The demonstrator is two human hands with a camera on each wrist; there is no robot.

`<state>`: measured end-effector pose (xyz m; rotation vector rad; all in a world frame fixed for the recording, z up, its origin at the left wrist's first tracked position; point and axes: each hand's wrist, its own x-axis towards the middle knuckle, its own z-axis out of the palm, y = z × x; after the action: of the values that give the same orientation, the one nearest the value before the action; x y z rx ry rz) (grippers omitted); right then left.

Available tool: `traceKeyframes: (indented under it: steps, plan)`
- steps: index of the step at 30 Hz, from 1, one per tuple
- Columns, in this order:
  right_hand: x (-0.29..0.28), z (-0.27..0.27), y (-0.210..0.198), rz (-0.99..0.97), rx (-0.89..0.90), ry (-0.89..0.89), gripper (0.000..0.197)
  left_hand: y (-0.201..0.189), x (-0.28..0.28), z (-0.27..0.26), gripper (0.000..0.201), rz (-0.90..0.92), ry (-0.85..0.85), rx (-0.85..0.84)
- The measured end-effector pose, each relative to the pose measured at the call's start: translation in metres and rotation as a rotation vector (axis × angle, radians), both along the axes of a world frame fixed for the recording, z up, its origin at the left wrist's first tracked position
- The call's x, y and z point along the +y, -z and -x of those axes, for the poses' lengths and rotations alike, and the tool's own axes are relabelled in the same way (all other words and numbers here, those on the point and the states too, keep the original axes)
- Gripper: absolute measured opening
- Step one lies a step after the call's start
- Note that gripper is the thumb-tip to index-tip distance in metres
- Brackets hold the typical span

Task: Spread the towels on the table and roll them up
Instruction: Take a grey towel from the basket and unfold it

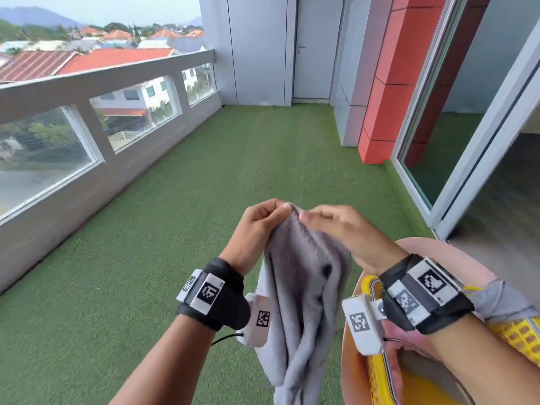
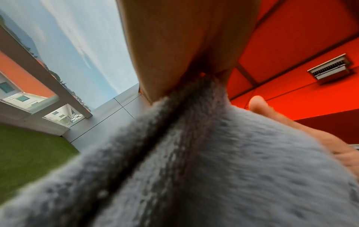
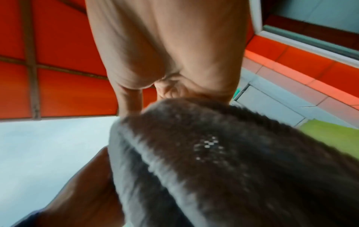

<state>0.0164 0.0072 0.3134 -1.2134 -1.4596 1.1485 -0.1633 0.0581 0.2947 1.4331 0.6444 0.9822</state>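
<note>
Underfoot, green turf, seemingly balcony

The grey towel ran past the bottom edge of the head view, so its lower end could not be seen. Just right of the towel, the yellow basket was covered in part by the right forearm and cut by the frame's right and bottom edges; what lay inside it was hard to make out. Beside the towel's top edge, the fingertips of the right hand were blurred. In both wrist views the towel was smeared and filled the lower frame.
</note>
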Motion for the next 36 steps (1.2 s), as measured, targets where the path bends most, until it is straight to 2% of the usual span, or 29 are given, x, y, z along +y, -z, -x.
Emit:
traceKeyframes:
  steps: [1,2,5,7,8,10,11,13,16,17,18,20,21,22,25,26,30,32,34,36]
  plan:
    - [-0.002,0.003,0.004,0.011,-0.066,-0.041,0.030,-0.003,0.000,-0.001,0.024,-0.013,-0.007,0.000]
    - [-0.002,0.004,0.003,-0.004,-0.044,-0.035,0.025,-0.004,-0.001,-0.002,0.023,-0.025,0.012,0.016]
    - [0.005,-0.009,-0.011,-0.081,0.231,0.173,0.018,0.005,-0.009,-0.004,0.027,-0.050,0.091,0.112]
    - [0.010,-0.019,-0.013,-0.076,0.298,0.211,0.021,0.009,-0.011,-0.002,0.029,-0.032,0.058,0.101]
    - [0.010,-0.019,-0.009,-0.048,0.231,0.166,0.022,0.008,-0.008,-0.002,0.029,-0.032,0.017,0.077]
    - [0.002,-0.008,0.007,0.054,-0.056,-0.039,0.031,0.003,-0.002,-0.001,0.030,-0.042,-0.037,0.052]
    - [-0.003,-0.001,0.010,0.073,-0.117,-0.123,0.033,-0.001,0.000,-0.001,0.029,-0.052,-0.028,0.060]
    - [-0.002,-0.002,0.003,0.011,-0.008,-0.119,0.028,-0.005,-0.003,-0.004,0.029,-0.083,0.049,0.103]
    - [0.009,-0.022,-0.012,-0.030,0.335,0.144,0.017,-0.003,-0.006,-0.002,0.033,-0.078,0.067,0.146]
    - [0.012,-0.026,-0.010,-0.012,0.370,0.146,0.017,-0.004,-0.004,-0.001,0.035,-0.065,0.041,0.140]
    - [0.012,-0.024,-0.005,0.020,0.312,0.102,0.025,-0.005,-0.001,-0.001,0.037,-0.057,0.020,0.125]
    - [0.003,-0.008,0.010,0.123,0.080,-0.097,0.042,-0.013,0.004,-0.002,0.036,-0.059,0.014,0.105]
    - [0.000,-0.004,0.010,0.111,0.053,-0.134,0.041,-0.016,0.004,-0.002,0.032,-0.073,0.032,0.112]
    - [0.001,-0.004,0.005,0.075,0.104,-0.101,0.038,-0.018,0.004,-0.002,0.030,-0.090,0.054,0.133]
    - [0.011,-0.028,-0.010,-0.032,0.414,0.123,0.028,-0.015,0.003,0.004,0.035,-0.092,0.066,0.185]
    - [0.011,-0.031,-0.010,-0.038,0.428,0.133,0.024,-0.014,0.003,0.006,0.039,-0.088,0.053,0.173]
    - [-0.009,0.000,0.002,0.055,0.076,-0.150,0.030,-0.024,0.003,0.000,0.036,-0.105,0.040,0.136]
    - [-0.004,-0.004,-0.009,-0.022,0.161,-0.052,0.026,-0.027,0.000,-0.002,0.033,-0.123,0.089,0.176]
    - [0.005,-0.022,-0.018,-0.061,0.351,0.117,0.022,-0.027,-0.002,0.001,0.036,-0.121,0.094,0.216]
    - [0.006,-0.026,-0.015,-0.049,0.388,0.119,0.021,-0.029,-0.001,0.005,0.043,-0.119,0.060,0.199]
